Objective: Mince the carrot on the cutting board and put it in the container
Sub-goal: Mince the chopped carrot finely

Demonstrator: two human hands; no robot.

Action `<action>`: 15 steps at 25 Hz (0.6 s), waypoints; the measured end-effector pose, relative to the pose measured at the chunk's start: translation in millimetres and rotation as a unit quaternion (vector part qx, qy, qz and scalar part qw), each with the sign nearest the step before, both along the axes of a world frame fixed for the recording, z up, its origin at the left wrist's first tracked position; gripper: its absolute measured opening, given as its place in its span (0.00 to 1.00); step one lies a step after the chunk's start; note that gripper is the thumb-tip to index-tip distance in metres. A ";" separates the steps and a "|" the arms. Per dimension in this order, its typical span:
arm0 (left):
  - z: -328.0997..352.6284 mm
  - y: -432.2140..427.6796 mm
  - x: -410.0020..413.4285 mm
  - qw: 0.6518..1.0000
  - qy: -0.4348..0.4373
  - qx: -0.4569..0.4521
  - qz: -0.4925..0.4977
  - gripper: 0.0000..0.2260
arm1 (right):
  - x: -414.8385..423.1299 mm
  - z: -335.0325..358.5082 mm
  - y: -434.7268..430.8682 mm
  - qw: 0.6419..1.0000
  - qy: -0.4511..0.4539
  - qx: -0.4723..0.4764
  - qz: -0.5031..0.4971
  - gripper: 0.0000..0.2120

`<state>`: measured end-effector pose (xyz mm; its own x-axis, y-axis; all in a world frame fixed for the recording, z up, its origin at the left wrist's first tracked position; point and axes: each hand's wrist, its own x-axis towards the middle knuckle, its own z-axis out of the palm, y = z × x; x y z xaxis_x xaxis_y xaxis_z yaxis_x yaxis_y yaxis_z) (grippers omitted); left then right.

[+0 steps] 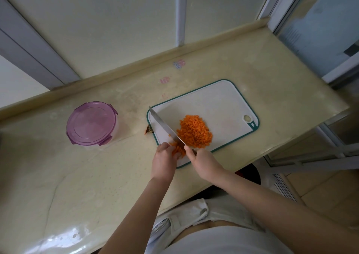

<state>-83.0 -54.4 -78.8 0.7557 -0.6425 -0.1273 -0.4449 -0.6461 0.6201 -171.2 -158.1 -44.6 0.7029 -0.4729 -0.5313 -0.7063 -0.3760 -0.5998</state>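
A white cutting board (213, 102) with a teal rim lies on the counter. A heap of minced carrot (195, 132) sits in its middle. Near the board's front corner my left hand (165, 159) holds down a small bunch of carrot strips (177, 150) with curled fingers. My right hand (204, 161) grips the handle of a knife (165, 126), whose blade runs from the strips toward the board's left edge. A round container (91, 123) with a purple clip lid, closed, stands on the counter left of the board.
A small carrot end (149, 130) lies on the counter just off the board's left edge. The beige counter (77, 176) ends at a raised back ledge and drops off at the right, beyond the board. Window frames rise behind.
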 end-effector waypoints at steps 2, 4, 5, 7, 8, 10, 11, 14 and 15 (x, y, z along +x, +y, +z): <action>-0.3 1.6 -1.2 1.000 -0.009 -0.006 -0.009 0.06 | 0.9 -0.7 -10.2 0.999 -0.003 0.024 -0.024 0.29; 0.4 3.2 -3.4 1.000 -0.015 -0.010 -0.016 0.07 | 0.2 1.7 -17.1 0.998 -0.016 0.048 -0.029 0.29; 0.2 4.3 -4.6 1.000 -0.022 -0.013 -0.017 0.06 | -0.5 3.2 -17.4 0.998 -0.019 0.051 -0.026 0.29; 1.6 6.3 -7.1 0.999 -0.032 -0.017 -0.020 0.07 | -0.8 6.0 -15.2 0.998 -0.021 0.047 -0.023 0.29; 2.6 6.5 -7.7 0.999 -0.031 -0.019 -0.022 0.07 | -0.3 6.5 -14.6 0.999 -0.021 0.042 -0.026 0.29; 5.6 6.2 -5.3 0.999 -0.021 -0.025 -0.014 0.08 | 0.4 6.1 -16.1 0.999 -0.017 0.033 -0.030 0.29; 7.5 6.1 -2.5 0.999 -0.018 -0.028 -0.003 0.07 | 0.3 5.6 -17.5 0.999 -0.015 0.032 -0.030 0.29; 9.5 3.2 7.4 0.998 -0.049 -0.032 0.007 0.07 | -1.9 4.8 -20.1 0.999 -0.019 0.032 -0.026 0.29; 9.5 1.8 11.1 0.997 -0.068 -0.020 -0.004 0.08 | -2.9 5.4 -19.7 0.999 -0.024 0.033 -0.025 0.28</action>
